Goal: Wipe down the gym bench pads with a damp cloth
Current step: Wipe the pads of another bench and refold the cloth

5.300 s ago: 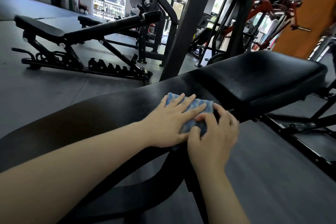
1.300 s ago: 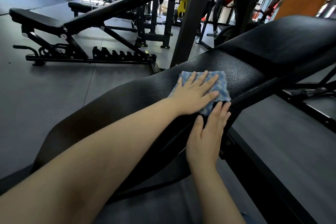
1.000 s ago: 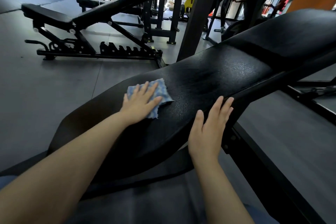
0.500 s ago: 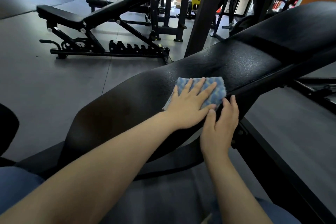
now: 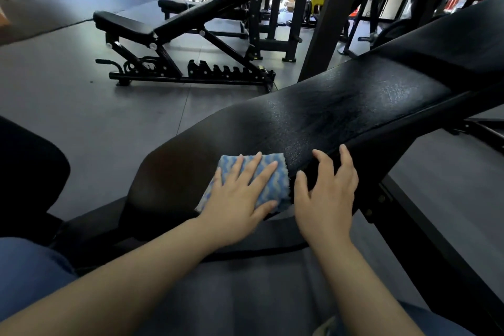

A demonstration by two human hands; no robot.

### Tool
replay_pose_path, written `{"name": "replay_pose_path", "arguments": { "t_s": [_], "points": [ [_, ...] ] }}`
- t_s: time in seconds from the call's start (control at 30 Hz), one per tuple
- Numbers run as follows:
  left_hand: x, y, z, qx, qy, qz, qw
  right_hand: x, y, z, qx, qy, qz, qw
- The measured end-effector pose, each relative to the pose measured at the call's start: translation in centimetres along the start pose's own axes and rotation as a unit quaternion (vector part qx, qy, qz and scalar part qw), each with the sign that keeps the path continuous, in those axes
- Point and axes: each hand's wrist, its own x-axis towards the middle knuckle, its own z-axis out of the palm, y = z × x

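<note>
On the near end of the pad (image 5: 327,114), the left hand (image 5: 240,199) lies flat on the cloth (image 5: 268,185), fingers straight and spread, pressing it down rather than gripping it. Half a second ago the cloth sat farther up the pad, close to the seat gap; now it has been drawn back toward the person and lies by the pad's near right edge. The right hand (image 5: 327,194) rests just beside the cloth on the pad's right edge, fingers loosely bent over the rim and holding nothing; earlier its fingers lay straighter against the side. A damp sheen shows on the pad beyond the cloth, where the cloth was before. Blue trouser legs (image 5: 30,275) show at the bottom. Behind, across the grey floor (image 5: 68,95), stands another bench (image 5: 177,24), larger in view than before
</note>
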Motion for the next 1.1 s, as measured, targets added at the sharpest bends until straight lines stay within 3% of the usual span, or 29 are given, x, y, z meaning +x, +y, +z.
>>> {"name": "replay_pose_path", "arguments": {
  "t_s": [0.13,0.27,0.67,0.9,1.1],
  "points": [
    [3.0,2.3,-1.1,-0.032,-0.001,-0.009,0.999,-0.1,-0.2,-0.4,0.020,0.000,0.003,1.000],
    [3.0,2.2,-0.9,-0.023,0.016,0.020,0.999,-0.1,-0.9,0.0,-0.027,0.048,-0.039,0.998],
    [-4.2,-7.8,2.5,0.066,0.035,0.105,0.992,-1.9,-3.5,3.2,-0.117,-0.009,-0.204,0.972],
    [-7.4,-15.1,3.5,0.032,-0.080,0.005,0.996,-4.2,-4.4,4.4,-0.136,-0.050,-0.263,0.954],
    [-6.7,-13.2,2.6,0.038,-0.120,-0.035,0.991,-5.7,-5.1,4.9,-0.152,-0.080,-0.300,0.938]
  ]
}}
